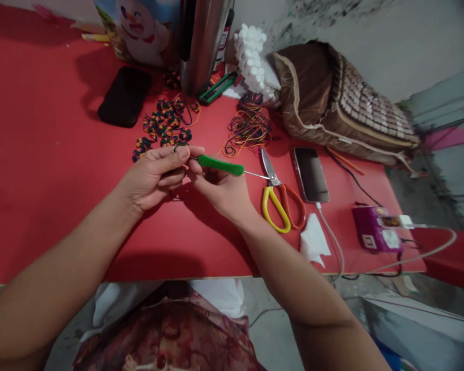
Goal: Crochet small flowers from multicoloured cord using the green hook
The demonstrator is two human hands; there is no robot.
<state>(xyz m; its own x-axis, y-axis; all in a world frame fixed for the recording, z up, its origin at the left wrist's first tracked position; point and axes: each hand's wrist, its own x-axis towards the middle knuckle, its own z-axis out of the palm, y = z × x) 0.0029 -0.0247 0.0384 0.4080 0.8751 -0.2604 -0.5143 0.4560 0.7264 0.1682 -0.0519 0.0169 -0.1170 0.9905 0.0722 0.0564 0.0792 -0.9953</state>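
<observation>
In my right hand [218, 188] is a slim tool with a green handle [221, 165], like a crochet hook. A thin metal shaft sticks out to the right of the handle, and the other end points at my left fingers. My left hand [162, 172] is closed in a pinch on a small piece of dark cord [175, 150], mostly hidden by the fingers. Just beyond the hands lie several knotted cord pieces [163, 122] in dark blue, orange and red. A tangle of loose cord [248, 129] sits farther right. Scissors [274, 179] with yellow and red handles lie right of my right hand.
On the red table [54, 206] are a black case [126, 96], a green cutter [217, 88], a metal flask [203, 46], and a phone [311, 174] on a white cable. A purple power box [367, 229], a white paper scrap [314, 239] and a brown cushion [348, 98] are at the right.
</observation>
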